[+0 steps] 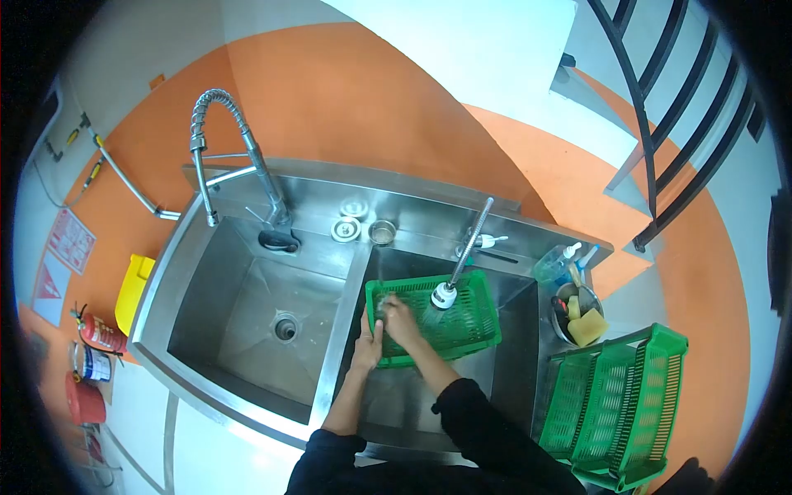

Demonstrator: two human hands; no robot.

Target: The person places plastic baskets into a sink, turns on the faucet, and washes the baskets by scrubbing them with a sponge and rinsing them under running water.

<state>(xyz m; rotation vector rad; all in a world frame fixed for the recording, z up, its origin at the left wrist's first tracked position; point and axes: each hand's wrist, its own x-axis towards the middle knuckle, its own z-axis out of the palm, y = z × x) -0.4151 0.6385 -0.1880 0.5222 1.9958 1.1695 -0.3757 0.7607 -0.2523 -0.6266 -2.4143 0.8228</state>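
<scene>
A green plastic basket sits tilted in the right-hand sink basin, under a faucet spray head with water coming out of it. My left hand grips the basket's left end, its fingers partly hidden by the rim. Inside that same end, my right hand is closed, its fingers pressed against the basket wall. A small greyish thing shows at its fingertips, too blurred to name.
Stacked green baskets stand right of the sink. A metal bowl with sponges and a clear bottle are at the right rim. The left basin has a tall spring faucet behind it.
</scene>
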